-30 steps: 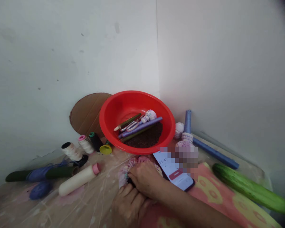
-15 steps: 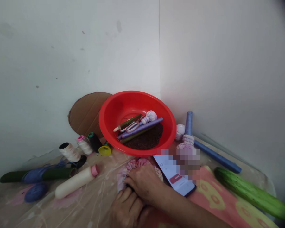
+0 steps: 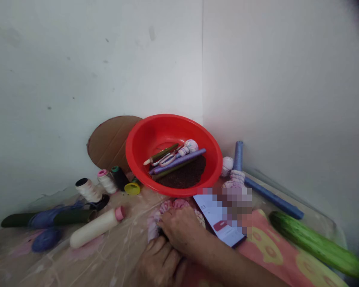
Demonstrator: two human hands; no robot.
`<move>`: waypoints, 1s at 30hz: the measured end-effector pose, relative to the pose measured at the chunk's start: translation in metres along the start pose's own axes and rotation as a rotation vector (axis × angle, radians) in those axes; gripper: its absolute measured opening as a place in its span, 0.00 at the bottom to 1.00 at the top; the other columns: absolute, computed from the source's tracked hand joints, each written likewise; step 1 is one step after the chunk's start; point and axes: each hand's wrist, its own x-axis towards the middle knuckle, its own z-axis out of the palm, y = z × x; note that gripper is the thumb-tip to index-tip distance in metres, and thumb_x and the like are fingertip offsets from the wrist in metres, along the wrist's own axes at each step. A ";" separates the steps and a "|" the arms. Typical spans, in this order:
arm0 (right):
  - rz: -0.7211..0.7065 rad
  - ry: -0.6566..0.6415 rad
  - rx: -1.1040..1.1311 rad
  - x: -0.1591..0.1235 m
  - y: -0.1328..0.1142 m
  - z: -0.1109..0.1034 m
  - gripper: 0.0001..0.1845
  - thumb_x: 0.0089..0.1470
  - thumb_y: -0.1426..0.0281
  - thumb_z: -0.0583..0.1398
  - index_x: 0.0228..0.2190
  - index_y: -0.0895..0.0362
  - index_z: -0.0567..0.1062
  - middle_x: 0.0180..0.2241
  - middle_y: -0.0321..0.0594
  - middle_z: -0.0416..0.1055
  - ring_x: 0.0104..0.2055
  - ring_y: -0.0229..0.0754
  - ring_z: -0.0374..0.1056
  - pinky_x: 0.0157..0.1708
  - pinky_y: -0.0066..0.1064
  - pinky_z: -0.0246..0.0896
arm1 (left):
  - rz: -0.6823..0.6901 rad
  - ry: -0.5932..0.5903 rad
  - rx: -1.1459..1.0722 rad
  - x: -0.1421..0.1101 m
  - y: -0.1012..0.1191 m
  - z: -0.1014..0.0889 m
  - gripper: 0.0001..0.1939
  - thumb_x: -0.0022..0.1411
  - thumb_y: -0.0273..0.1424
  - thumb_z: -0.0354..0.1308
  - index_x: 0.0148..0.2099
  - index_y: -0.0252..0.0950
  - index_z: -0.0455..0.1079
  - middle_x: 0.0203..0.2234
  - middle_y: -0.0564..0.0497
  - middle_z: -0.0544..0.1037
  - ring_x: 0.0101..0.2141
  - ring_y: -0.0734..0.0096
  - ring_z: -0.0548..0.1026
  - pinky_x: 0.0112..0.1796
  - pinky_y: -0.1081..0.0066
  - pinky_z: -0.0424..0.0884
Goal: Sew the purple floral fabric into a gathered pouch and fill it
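Observation:
A gathered, ruffled cloth point(image 3: 180, 203) in pink, white and purple lies on the table in front of the red basin, mostly covered by my hands. My right hand point(image 3: 181, 227) reaches over it from the right, its fingers bent down and closed on the cloth. Just below, my left hand point(image 3: 160, 259) has its fingers curled together at the cloth's near edge, touching the right fingers. The left fingertips are hidden. Right beside my right wrist a phone point(image 3: 227, 235) lies with its screen lit.
The red basin point(image 3: 137, 139) holds scissors point(image 3: 168, 159), wrapped sticks and dark grains. Thread spools point(image 3: 88, 190), a white bottle point(image 3: 92, 229) with a pink cap and blue yarn point(image 3: 46, 240) stand or lie left. On the right are a cucumber point(image 3: 317, 243) and a blue stick point(image 3: 275, 197).
The view has shifted very slightly. Both hands stay at the cloth in nearly the same place, with only a small movement of the fingers.

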 end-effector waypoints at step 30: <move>0.561 0.096 0.559 0.065 0.131 -0.025 0.12 0.48 0.71 0.50 0.21 0.62 0.69 0.21 0.41 0.67 0.22 0.35 0.62 0.22 0.24 0.54 | -0.140 -0.015 0.001 0.012 0.014 -0.006 0.12 0.54 0.28 0.52 0.19 0.35 0.63 0.14 0.52 0.66 0.21 0.71 0.64 0.23 0.70 0.58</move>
